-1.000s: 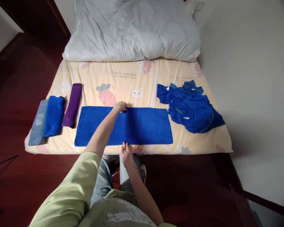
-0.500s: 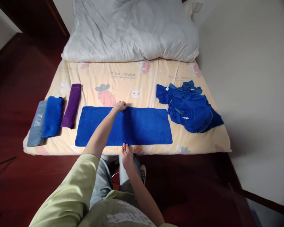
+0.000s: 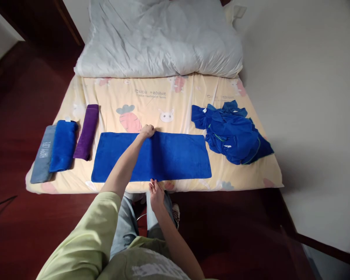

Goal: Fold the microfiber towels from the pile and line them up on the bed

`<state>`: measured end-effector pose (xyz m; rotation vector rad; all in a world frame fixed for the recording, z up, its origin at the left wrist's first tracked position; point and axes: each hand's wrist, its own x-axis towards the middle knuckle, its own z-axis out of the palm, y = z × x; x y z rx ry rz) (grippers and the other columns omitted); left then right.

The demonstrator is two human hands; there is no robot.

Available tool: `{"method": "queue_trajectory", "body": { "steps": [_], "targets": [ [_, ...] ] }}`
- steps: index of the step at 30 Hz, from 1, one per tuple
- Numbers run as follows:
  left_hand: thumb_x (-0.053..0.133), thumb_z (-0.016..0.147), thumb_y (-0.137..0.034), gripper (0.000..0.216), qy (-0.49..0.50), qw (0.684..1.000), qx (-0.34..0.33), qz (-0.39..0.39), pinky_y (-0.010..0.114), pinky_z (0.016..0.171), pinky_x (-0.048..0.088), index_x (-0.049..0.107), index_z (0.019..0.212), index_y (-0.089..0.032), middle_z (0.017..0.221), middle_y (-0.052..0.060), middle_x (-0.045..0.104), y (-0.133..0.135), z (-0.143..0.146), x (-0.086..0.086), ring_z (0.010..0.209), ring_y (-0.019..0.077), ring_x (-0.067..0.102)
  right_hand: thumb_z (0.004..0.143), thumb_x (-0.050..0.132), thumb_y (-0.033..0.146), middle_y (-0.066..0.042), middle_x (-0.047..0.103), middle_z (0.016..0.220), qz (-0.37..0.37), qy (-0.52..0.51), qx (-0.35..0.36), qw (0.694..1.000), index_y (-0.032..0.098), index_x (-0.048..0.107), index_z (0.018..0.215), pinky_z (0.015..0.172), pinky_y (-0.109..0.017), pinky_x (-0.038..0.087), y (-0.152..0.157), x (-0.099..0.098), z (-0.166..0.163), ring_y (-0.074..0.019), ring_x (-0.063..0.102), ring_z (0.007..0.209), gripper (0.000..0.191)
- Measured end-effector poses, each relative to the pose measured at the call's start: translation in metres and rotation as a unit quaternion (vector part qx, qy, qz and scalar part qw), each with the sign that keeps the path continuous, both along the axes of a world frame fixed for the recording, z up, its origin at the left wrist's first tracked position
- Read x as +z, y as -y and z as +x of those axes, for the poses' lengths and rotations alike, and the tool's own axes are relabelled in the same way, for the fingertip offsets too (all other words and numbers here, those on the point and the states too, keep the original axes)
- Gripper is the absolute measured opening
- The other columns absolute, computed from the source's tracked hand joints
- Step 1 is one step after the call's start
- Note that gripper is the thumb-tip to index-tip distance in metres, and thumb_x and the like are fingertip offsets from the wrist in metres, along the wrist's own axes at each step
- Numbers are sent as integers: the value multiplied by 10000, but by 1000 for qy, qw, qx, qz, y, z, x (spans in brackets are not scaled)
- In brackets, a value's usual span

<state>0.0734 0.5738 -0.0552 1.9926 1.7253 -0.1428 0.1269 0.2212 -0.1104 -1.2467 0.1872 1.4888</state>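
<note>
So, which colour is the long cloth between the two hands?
The long cloth is plain blue, clearest in the head view.

Grey towel point(image 3: 42, 157) reads "HAPPY LIFE"; bedsheet point(image 3: 179, 103), "Cute rabbit".

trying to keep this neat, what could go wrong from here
The blue towel lies close to the front edge of the bed, so a tug that way might drag it over. Its right end nearly meets the crumpled blue cloths, which it could catch. With left hand and right hand near mid-length, its ends may skew.
</note>
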Motion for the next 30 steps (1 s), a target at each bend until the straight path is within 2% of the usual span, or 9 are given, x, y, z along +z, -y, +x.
{"method": "queue_trajectory", "body": {
  "steps": [6, 13, 19, 24, 27, 30],
  "targets": [
    [429, 1030, -413, 456, -6, 1000, 2, 2, 388, 1012, 506, 704, 1292, -161, 1312, 204, 664, 4, 1, -5, 1229, 318, 634, 897, 663, 378, -123, 768, 1179, -5, 4, 3, 1000, 211, 681, 982, 1054, -415, 566, 5, -5, -1, -218, 744, 1089, 188],
    [419, 1032, -443, 486, -13, 1000, 8, 11, 430, 1016, 507, 678, 1340, -171, 1347, 218, 640, 2, 1, 1, 1247, 345, 622, 876, 670, 406, -121, 776, 1163, -2, 5, 10, 1000, 221, 654, 953, 1042, -405, 567, 3, -6, -1, -214, 757, 1037, 202],
    [437, 1021, -450, 469, -13, 1000, 3, 17, 407, 999, 510, 712, 1281, -172, 1325, 208, 653, 8, 0, 7, 1233, 336, 628, 863, 677, 473, -147, 765, 1217, 6, 24, 20, 999, 230, 643, 1019, 995, -403, 585, 6, -2, -3, -213, 760, 985, 292],
    [433, 1025, -442, 464, 6, 999, -1, 48, 387, 1019, 495, 727, 1241, -154, 1245, 202, 694, 11, -1, 29, 1231, 321, 631, 893, 666, 474, -145, 775, 1156, 48, 65, 18, 997, 220, 642, 989, 993, -473, 577, 10, 12, -3, -238, 762, 966, 273],
    [446, 1019, -422, 442, 21, 998, 0, 63, 380, 1008, 495, 748, 1164, -135, 1193, 205, 714, 18, -3, 50, 1212, 322, 640, 874, 703, 474, -146, 782, 1120, 68, 64, 4, 996, 204, 642, 959, 1007, -471, 567, 14, 25, -1, -243, 768, 954, 289],
    [460, 1011, -402, 407, 40, 996, 8, 79, 359, 996, 497, 756, 1086, -132, 1097, 188, 743, 27, -8, 75, 1166, 308, 663, 834, 748, 505, -154, 790, 1091, 86, 82, 9, 993, 190, 649, 932, 957, -448, 588, 19, 40, 6, -253, 776, 935, 344]
  ]
}}
